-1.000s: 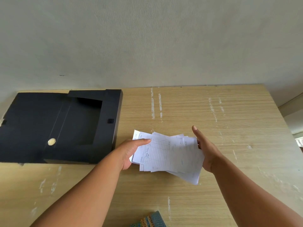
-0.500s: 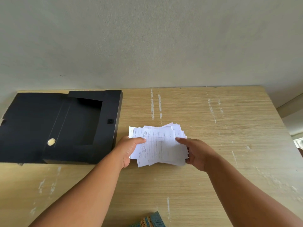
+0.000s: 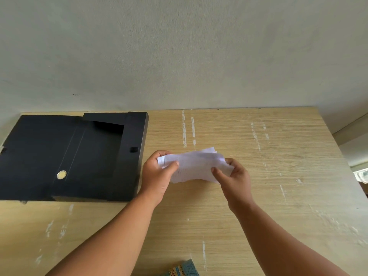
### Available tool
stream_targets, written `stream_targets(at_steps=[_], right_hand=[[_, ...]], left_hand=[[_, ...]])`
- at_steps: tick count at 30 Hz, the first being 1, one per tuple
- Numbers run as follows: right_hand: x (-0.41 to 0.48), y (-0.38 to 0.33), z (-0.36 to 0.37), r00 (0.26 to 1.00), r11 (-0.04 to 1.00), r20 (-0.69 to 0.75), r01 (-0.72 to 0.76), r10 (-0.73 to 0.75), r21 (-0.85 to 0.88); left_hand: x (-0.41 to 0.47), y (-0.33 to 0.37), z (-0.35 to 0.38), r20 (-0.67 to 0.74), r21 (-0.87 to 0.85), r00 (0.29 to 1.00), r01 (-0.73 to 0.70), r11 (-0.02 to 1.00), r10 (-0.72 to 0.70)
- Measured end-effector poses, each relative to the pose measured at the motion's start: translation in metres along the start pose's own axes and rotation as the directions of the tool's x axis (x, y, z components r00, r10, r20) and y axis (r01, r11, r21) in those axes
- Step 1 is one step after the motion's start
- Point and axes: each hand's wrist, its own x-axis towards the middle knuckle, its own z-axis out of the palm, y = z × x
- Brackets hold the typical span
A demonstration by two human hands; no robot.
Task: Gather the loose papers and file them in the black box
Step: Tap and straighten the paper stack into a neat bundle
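A bunched stack of white printed papers is held just above the wooden table, near its middle. My left hand grips the stack's left end, thumb on top. My right hand grips the right end, fingers curled around the sheets. The black box lies open on the table's left side, its lid flap spread flat to the left, its right wall beside my left hand. A round metal stud shows on the box's floor.
A grey wall runs along the table's far edge. The corner of a blue patterned item pokes in at the bottom edge. The table's right edge drops off toward the floor at far right.
The spread sheets have been pushed together into one stack. My right hand moved left and closed on it, and both hands have lifted the stack off the table.
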Motion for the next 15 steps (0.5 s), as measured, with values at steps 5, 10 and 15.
stream_targets(at_steps=[5,10,15], right_hand=[[-0.007,0.013,0.001,1.0,0.999,-0.015,-0.016,0.015,-0.047],[-0.004,0.011,0.004,0.998,0.992,-0.039,0.053,-0.057,-0.114],[-0.001,0.01,0.005,0.999,1.0,-0.037,0.005,-0.005,0.009]], left_hand=[[-0.006,-0.013,0.003,0.027,0.08,1.0,0.003,0.997,-0.005],[0.0,-0.013,0.006,0.003,0.128,0.999,-0.038,0.991,0.037],[0.001,-0.004,0.008,-0.015,0.042,0.998,-0.065,0.997,0.065]])
